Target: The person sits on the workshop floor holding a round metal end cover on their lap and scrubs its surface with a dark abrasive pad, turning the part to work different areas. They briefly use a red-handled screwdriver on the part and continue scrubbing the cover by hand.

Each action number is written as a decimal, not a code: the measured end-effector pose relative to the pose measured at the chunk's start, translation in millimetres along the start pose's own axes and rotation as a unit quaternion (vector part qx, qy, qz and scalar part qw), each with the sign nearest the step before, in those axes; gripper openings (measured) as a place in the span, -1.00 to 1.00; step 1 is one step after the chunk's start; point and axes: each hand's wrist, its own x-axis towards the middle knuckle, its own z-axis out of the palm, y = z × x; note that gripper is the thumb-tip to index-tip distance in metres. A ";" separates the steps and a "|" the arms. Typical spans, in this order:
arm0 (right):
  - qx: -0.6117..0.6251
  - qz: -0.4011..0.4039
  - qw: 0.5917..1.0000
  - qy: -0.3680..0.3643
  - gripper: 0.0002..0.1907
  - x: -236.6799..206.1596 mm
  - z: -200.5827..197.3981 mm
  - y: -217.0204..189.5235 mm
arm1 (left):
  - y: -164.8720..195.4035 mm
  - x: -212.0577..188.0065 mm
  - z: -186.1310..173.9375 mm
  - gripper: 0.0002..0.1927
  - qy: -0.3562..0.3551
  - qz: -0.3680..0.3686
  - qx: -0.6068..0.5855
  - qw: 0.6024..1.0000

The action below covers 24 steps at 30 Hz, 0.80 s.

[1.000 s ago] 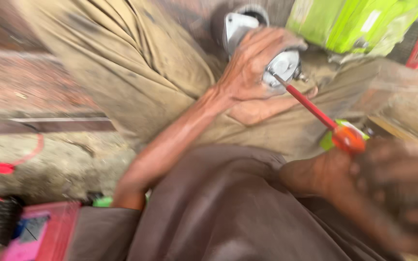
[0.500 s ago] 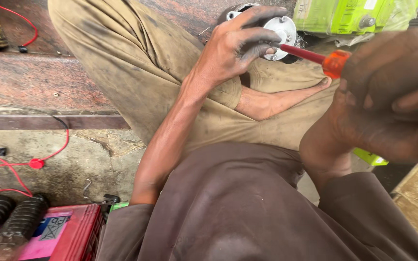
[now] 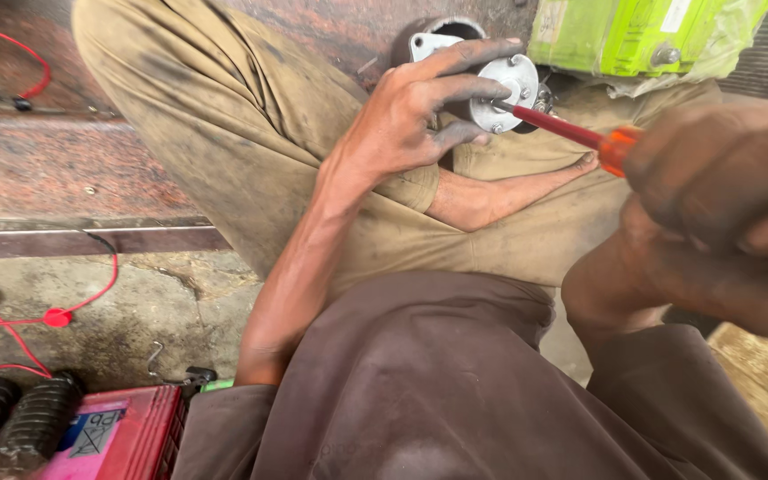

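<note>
My left hand (image 3: pixel 420 111) is wrapped around a small round metal motor part (image 3: pixel 501 89) with a silver flanged end plate, steadying it at the top middle. My right hand (image 3: pixel 722 196), close to the camera and blurred at the right, grips the orange handle of a red-shafted screwdriver (image 3: pixel 571 132). The screwdriver tip rests on the silver end plate. Both hands are grimy. My khaki trouser legs (image 3: pixel 224 116) lie beneath the part, and a bare foot (image 3: pixel 508 191) shows under it.
A lime-green machine housing (image 3: pixel 642 36) stands at the top right. A red battery (image 3: pixel 126 436) with black ribbed clamps (image 3: pixel 20 422) sits at the bottom left, red wires (image 3: pixel 46 311) trailing over the stone floor. A brown cloth (image 3: pixel 437 382) covers my lap.
The view has shifted slightly and steadied. My left hand stays on the metal part. My right hand with the screwdriver has dropped a little lower at the right, tip still on the end plate.
</note>
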 end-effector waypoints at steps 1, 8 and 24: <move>0.002 0.003 1.000 0.023 -0.79 -4.8 -2.0 -0.4 | -1.3 -1.3 -1.8 -0.52 -0.008 0.003 -0.023 1.000; -0.007 -0.030 0.995 0.098 -0.79 -35.5 -13.7 5.0 | -9.9 3.0 -11.3 -0.28 -0.024 -0.010 -0.063 0.998; -0.051 -0.018 0.986 0.159 -0.76 -54.3 -9.7 -13.8 | -37.5 19.3 38.4 -0.44 0.047 -0.015 -0.029 0.998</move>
